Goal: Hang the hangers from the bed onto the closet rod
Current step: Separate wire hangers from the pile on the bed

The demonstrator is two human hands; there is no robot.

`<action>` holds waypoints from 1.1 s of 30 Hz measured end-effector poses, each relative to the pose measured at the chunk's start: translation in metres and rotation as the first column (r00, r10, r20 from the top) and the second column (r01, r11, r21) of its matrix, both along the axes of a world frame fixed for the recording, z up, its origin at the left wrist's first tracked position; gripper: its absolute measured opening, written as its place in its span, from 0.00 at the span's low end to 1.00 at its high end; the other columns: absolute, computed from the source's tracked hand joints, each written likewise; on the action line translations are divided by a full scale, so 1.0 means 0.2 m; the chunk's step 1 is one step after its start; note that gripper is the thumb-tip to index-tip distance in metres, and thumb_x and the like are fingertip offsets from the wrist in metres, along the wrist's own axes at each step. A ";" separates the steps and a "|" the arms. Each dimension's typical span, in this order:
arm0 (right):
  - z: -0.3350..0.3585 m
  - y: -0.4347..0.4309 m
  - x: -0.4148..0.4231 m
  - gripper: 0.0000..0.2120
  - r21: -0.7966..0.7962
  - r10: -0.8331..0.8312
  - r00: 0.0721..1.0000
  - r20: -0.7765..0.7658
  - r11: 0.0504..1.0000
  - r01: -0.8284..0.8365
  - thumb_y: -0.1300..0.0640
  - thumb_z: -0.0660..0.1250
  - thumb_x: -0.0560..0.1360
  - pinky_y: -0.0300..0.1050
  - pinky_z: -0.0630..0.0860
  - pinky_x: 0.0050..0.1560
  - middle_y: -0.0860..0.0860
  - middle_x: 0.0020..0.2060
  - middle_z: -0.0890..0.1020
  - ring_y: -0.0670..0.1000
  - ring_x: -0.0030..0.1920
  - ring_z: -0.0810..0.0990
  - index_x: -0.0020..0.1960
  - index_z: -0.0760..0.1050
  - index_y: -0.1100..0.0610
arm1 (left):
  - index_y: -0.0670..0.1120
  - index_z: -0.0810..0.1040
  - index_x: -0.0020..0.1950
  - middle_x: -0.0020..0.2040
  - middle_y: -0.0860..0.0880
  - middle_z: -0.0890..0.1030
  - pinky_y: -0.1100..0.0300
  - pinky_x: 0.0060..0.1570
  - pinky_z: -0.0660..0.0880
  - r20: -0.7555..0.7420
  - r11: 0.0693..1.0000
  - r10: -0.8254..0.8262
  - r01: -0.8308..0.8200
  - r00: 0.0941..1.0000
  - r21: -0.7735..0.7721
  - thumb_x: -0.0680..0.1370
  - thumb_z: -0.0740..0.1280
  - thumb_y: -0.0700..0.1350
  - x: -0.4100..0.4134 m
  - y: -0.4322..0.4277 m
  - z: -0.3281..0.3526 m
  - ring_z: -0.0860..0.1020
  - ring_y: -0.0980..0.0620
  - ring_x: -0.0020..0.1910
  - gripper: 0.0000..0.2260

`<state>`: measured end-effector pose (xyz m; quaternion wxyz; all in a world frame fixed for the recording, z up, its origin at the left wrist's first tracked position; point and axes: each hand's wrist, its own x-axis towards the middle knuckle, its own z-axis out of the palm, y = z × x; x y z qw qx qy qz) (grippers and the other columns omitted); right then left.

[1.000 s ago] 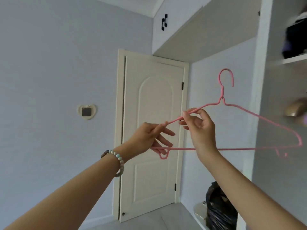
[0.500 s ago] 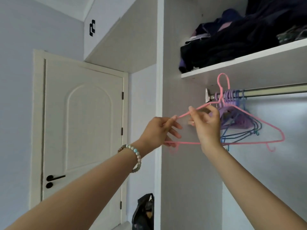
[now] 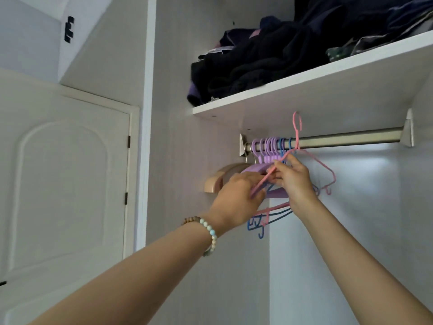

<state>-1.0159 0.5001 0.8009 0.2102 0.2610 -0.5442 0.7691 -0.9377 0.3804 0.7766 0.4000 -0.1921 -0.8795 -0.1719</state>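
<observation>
I hold a thin pink hanger [image 3: 324, 166] up in front of the metal closet rod [image 3: 346, 139]. Its hook rises above the rod, just right of several purple and blue hangers [image 3: 269, 146] that hang at the rod's left end. My left hand [image 3: 236, 198], with a bead bracelet at the wrist, pinches the hanger's left shoulder wire. My right hand [image 3: 295, 181] grips the same wire closer to the neck. Whether the hook touches the rod I cannot tell.
A white shelf [image 3: 304, 90] piled with dark folded clothes [image 3: 269, 59] sits right above the rod. A beige curved hanger [image 3: 222, 179] sticks out left of my hands. The closet side panel [image 3: 150, 113] and a white door [image 3: 65, 184] are at left.
My view has turned from the door to the closet interior. Both hands carried the pink hanger up and rightward to the rod, and its hook now stands above the bar.
</observation>
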 end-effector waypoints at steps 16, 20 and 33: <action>0.03 0.12 -0.35 0.19 0.172 -0.181 0.976 0.122 0.972 0.159 0.62 0.57 0.80 0.41 0.71 0.34 0.50 0.33 0.74 0.47 0.31 0.71 0.70 0.66 0.57 | 0.60 0.67 0.70 0.77 0.48 0.51 0.47 0.73 0.40 0.071 0.941 0.278 -0.256 0.958 -0.220 0.78 0.61 0.55 -0.30 0.17 0.06 0.45 0.43 0.75 0.20; 0.01 0.11 -0.41 0.15 0.227 -0.204 0.974 0.095 0.957 0.178 0.60 0.58 0.80 0.42 0.71 0.33 0.50 0.33 0.75 0.47 0.31 0.72 0.67 0.69 0.58 | 0.62 0.69 0.68 0.77 0.50 0.52 0.45 0.73 0.42 0.104 0.949 0.270 -0.247 0.957 -0.195 0.77 0.62 0.55 -0.34 0.14 0.06 0.46 0.44 0.75 0.19; -0.12 0.10 -0.39 0.11 0.305 -0.205 0.965 0.164 0.941 0.148 0.59 0.62 0.78 0.44 0.75 0.39 0.54 0.41 0.78 0.52 0.39 0.76 0.59 0.75 0.61 | 0.58 0.70 0.69 0.75 0.51 0.59 0.47 0.71 0.50 0.140 0.961 0.214 -0.183 0.967 -0.205 0.77 0.60 0.58 -0.27 0.02 0.00 0.52 0.45 0.74 0.20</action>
